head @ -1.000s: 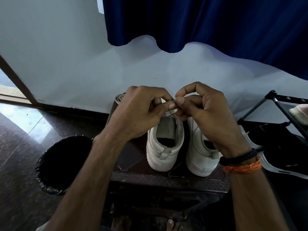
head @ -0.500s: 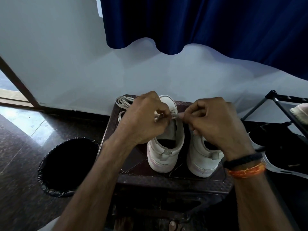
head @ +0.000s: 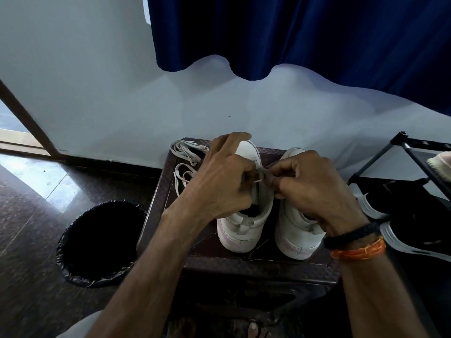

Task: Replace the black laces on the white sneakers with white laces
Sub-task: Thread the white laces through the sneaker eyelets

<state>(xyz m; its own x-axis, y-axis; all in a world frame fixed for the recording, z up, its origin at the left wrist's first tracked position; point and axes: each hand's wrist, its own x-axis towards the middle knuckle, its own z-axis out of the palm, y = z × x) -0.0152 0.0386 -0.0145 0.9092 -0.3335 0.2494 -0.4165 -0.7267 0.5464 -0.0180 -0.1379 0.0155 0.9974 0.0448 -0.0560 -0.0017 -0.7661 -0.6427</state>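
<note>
A white lace end (head: 262, 176) is pinched between the fingertips of the right hand (head: 314, 189), its stiff tip pointing toward nine o'clock so that it can be fed through an eyelet. The left hand (head: 219, 184) is closed on the upper of the left sneaker (head: 246, 215), apparently to steady the eyelet row; exactly what lies under its curled fingers cannot be told. The forefinger is kept raised toward twelve o'clock, clear of the work. The right sneaker (head: 296, 230) is set just beside the first, at three o'clock, heels toward the person, so both openings are within reach. Both are stood on a dark stool (head: 256, 267). A loose white lace (head: 185, 154) is left coiled at ten o'clock, presumably waiting for the second shoe. No black lace is seen. A lined bin (head: 97, 242) stands at eight o'clock.
</note>
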